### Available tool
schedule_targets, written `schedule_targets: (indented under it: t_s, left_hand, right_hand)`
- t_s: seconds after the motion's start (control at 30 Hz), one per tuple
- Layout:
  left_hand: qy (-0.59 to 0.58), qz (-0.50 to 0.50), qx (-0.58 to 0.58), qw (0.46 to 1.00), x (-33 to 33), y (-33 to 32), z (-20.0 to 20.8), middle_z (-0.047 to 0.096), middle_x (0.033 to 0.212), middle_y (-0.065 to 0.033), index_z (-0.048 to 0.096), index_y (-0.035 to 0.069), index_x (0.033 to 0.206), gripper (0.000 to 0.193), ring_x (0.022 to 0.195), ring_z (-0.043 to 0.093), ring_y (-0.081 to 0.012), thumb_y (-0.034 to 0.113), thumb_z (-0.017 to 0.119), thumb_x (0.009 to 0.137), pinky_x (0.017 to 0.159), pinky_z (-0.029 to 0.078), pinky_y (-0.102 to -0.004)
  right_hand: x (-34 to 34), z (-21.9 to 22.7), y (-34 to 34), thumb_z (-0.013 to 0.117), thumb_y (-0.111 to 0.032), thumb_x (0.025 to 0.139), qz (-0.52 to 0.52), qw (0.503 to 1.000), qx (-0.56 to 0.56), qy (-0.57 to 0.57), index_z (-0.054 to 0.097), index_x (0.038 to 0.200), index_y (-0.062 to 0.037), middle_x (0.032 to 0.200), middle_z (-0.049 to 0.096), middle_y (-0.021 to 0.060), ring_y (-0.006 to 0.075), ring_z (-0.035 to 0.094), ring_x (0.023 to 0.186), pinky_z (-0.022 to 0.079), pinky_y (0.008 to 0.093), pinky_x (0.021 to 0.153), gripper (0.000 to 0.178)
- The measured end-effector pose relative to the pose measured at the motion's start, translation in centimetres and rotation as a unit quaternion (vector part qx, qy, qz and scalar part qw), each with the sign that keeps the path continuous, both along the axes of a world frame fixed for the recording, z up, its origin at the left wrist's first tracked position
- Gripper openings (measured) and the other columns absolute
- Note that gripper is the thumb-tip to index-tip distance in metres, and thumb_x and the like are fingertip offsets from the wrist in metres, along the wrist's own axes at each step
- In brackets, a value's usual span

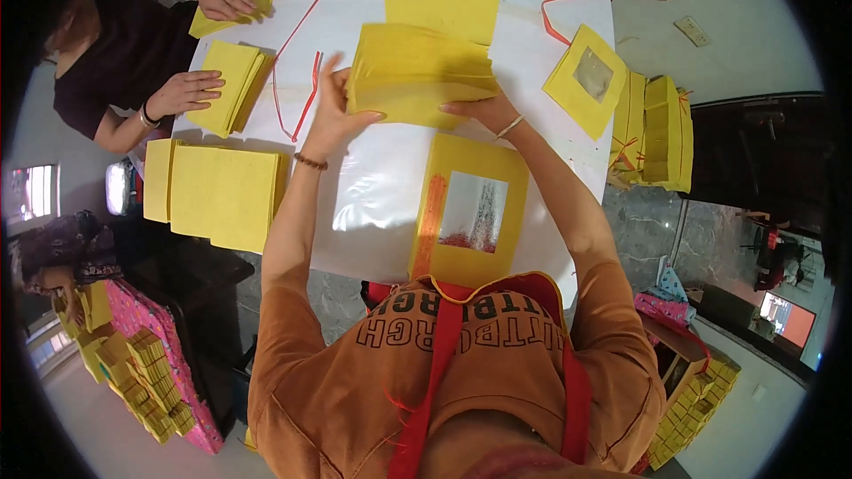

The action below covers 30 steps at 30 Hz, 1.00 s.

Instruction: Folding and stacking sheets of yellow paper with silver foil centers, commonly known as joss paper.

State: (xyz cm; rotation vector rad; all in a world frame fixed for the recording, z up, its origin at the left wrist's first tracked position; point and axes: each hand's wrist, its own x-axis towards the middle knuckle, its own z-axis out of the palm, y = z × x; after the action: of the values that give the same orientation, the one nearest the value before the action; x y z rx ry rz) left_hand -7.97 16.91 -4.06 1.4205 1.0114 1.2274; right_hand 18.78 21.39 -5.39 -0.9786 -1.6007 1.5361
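One thick stack of rectangular yellow paper sheets (417,71) is sitting between my hands, over the middle of the table with its glossy white cover (355,200); whether it is resting on that cover or hanging just above, I cannot tell. My left hand (337,110) is gripping its left end, the thumb pressing along the near edge and one blurred finger sticking up apart at the side. My right hand (490,112) is clasping the right end, its thumb pinching the near edge; its other fingers are hiding behind the sheets, so I cannot tell whether they are spread or pressed together.

Judging by this hold and the slightly uneven layers, I am probably squaring up the stack. Getting it true is calling for even inward pressure from both ends, and perhaps a light tap of the long edge, without letting loose layers slip.

Just beyond, flat yellow sheets (444,2) are lying overlapped. Nearer me, a yellow panel with a pale rectangular window and an orange strip (479,156) is lying between my forearms. Thin red cord (313,91) is curling at my left, and another yellow panel with a greyish window (564,80) is lying off to the right. Farther left, a co-worker's hand (186,93) is resting on a separate yellow pile (241,82).
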Motion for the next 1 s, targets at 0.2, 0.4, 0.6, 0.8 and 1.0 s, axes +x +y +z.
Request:
schedule_targets:
  t_s: [0.2, 0.4, 0.6, 0.8, 1.0]
  left_hand:
    - [-0.470, -0.062, 0.016, 0.880, 1.0, -1.7, 2.3, 0.030, 0.140, -0.0063, -0.001, 0.026, 0.143, 0.105, 0.126, 0.034, -0.0234, 0.039, 0.074, 0.071, 0.103, 0.031, -0.0404]
    - [-0.274, 0.110, -0.053, 0.954, 1.5, -2.8, 2.1, 0.032, 0.137, -0.0062, 0.017, 0.018, 0.142, 0.087, 0.124, 0.035, -0.0228, 0.012, 0.070, 0.073, 0.103, 0.031, -0.0396]
    - [-0.285, 0.121, -0.013, 0.951, -0.6, -2.5, 2.8, 0.052, 0.116, -0.0110, 0.040, 0.000, 0.125, 0.064, 0.107, 0.052, -0.0225, 0.004, 0.068, 0.069, 0.090, 0.043, -0.0328]
    - [-0.073, 0.042, -0.098, 0.992, -2.9, -1.6, 2.1, 0.055, 0.112, -0.0095, 0.041, -0.001, 0.124, 0.069, 0.103, 0.054, -0.0183, 0.005, 0.076, 0.064, 0.088, 0.045, -0.0318]
    - [-0.044, -0.018, -0.119, 0.992, -1.8, -1.7, -3.4, 0.052, 0.117, -0.0070, 0.036, 0.002, 0.127, 0.084, 0.107, 0.050, -0.0171, 0.009, 0.083, 0.058, 0.089, 0.043, -0.0317]
  right_hand:
    - [-3.9, 4.1, -2.6, 0.074, -0.009, 0.070, -0.022, 0.988, -0.122, 0.097, 0.052, 0.116, -0.0040, 0.111, 0.055, 0.0032, 0.0134, 0.051, 0.102, 0.045, 0.0295, 0.085, 0.052]
    - [-6.9, 3.3, -2.7, 0.068, -0.006, 0.073, 0.030, 0.966, -0.121, 0.227, 0.052, 0.115, -0.0030, 0.107, 0.057, 0.0043, 0.0126, 0.052, 0.101, 0.044, 0.0288, 0.086, 0.045]
    - [-5.2, 3.8, -1.3, 0.079, -0.015, 0.063, 0.144, 0.982, -0.033, 0.115, 0.038, 0.130, -0.0024, 0.123, 0.049, 0.0085, 0.0183, 0.045, 0.114, 0.038, 0.0325, 0.096, 0.079]
    - [-5.4, 4.8, 2.1, 0.083, -0.020, 0.058, 0.179, 0.978, 0.099, -0.036, -0.008, 0.143, -0.0135, 0.144, 0.020, 0.0082, 0.0186, 0.015, 0.134, 0.016, 0.0372, 0.109, 0.124]
    - [-6.9, 0.7, 1.7, 0.086, -0.016, 0.053, 0.165, 0.986, -0.003, -0.030, -0.012, 0.140, -0.0073, 0.143, 0.020, 0.0128, 0.0233, 0.017, 0.134, 0.018, 0.0344, 0.109, 0.132]
